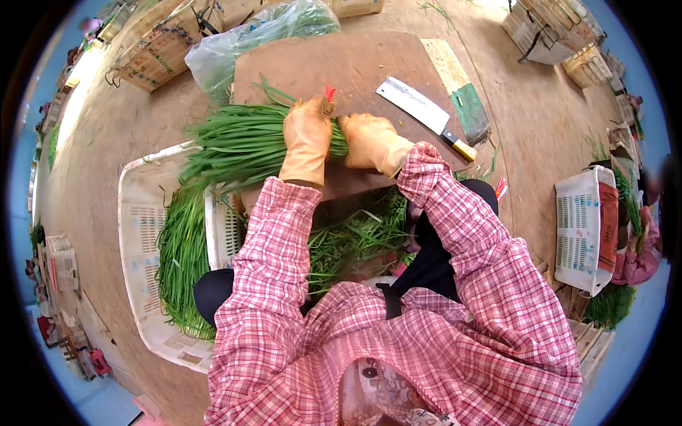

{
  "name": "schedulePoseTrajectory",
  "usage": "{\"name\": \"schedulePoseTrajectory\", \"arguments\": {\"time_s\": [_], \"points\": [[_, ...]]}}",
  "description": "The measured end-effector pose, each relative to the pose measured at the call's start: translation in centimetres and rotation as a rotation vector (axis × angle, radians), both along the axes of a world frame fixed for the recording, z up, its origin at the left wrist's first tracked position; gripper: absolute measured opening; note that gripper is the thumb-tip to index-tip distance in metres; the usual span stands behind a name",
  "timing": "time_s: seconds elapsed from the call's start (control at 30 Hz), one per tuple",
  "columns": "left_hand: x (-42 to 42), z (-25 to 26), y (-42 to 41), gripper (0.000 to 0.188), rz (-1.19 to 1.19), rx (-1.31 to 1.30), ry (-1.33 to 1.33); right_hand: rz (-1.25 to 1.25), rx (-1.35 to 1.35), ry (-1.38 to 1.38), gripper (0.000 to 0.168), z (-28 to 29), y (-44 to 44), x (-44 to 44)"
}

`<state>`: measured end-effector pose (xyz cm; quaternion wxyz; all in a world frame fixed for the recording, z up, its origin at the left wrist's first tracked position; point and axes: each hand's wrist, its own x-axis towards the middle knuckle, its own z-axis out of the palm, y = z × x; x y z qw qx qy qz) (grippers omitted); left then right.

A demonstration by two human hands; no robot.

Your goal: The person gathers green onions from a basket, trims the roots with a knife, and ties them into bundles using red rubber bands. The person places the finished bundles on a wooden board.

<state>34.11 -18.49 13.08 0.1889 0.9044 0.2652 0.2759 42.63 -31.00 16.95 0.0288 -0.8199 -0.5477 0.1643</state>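
Observation:
A bunch of long green leaves, apparently Chinese chives (pixel 240 141), lies across a reddish-brown board (pixel 341 58), its leafy ends pointing left. My left hand (pixel 308 130), in a tan rubber glove, grips the bunch from above. A short red tie (pixel 330 93) stands up by its fingertips. Against the right end of the bunch my right hand (pixel 370 139), gloved alike, curls its fingers round the stems; its fingertips are partly hidden. To the right on the board rests a cleaver (pixel 415 104) with a black and yellow handle, touched by neither hand.
A white plastic crate (pixel 144 239) with more green leaves (pixel 184 266) stands at the left. Loose trimmings (pixel 357 239) lie below the board. Behind it are a clear plastic bag of greens (pixel 266 32) and a crate (pixel 154 58). At the far right, a person (pixel 642 255) is beside another crate (pixel 581 229).

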Motion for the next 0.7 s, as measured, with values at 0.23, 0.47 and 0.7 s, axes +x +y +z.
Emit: {"name": "schedulePoseTrajectory", "arguments": {"time_s": [0.23,0.47,0.7], "points": [[0.6,1.2,1.0,0.034,0.033,-0.273,0.373,0.009,0.004,-0.04,0.065,-0.5,-0.2,-0.3],[0.1,0.6,1.7,0.033,0.081,-0.345,0.401,-0.156,0.434,0.456,0.058,-0.5,0.0,5.6],[-0.2,0.2,1.1,0.029,0.09,-0.297,0.31,-0.493,-0.076,0.572,0.033,-0.4,7.7,7.3]]}}
